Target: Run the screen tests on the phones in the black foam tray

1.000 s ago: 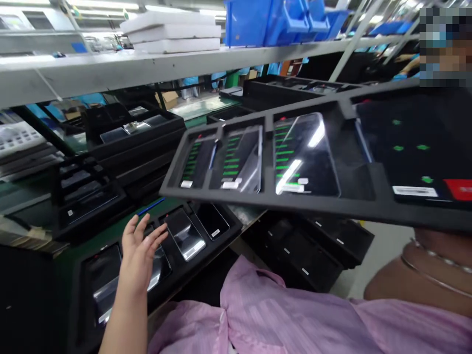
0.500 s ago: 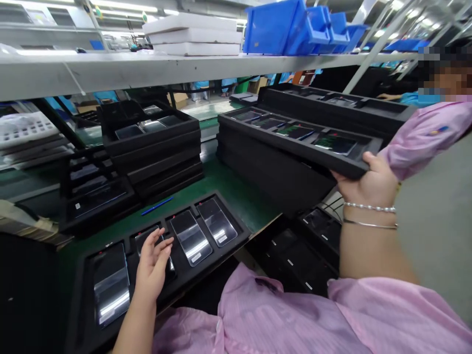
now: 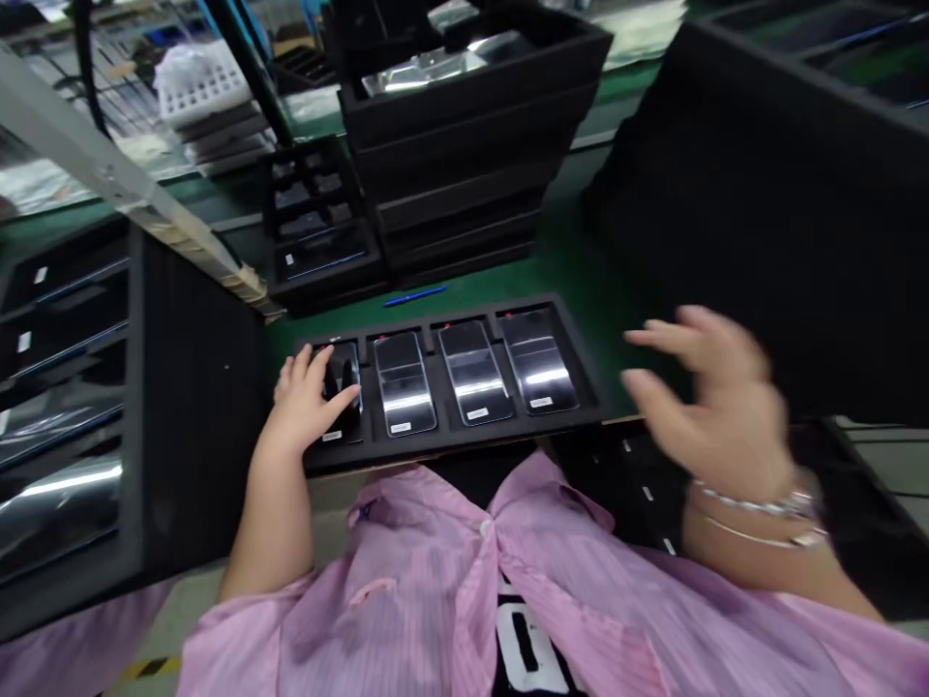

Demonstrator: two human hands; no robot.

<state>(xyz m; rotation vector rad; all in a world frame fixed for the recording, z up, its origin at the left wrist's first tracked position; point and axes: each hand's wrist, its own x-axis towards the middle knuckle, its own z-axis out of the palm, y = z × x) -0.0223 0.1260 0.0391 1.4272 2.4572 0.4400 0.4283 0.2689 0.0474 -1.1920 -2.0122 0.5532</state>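
A black foam tray lies on the green bench with several dark glass phone screens in its slots. Most carry a small white label at the near end and a red mark at the far end. At the tray's left end, my left hand has its fingers spread over the leftmost screen and the rim. Whether it presses on the screen I cannot tell. My right hand, slightly blurred, is in the air right of the tray, fingers and thumb apart, holding nothing.
Behind the tray lie a blue pen and a tall stack of black trays. Another loaded stack rises at left beside a pale post. A large black stack fills the right; more labelled screens sit below the bench edge.
My right hand has let go of the loaded tray on the right stack and come down toward the bench. My left hand has moved to the front tray's left end. The view has turned left and down.
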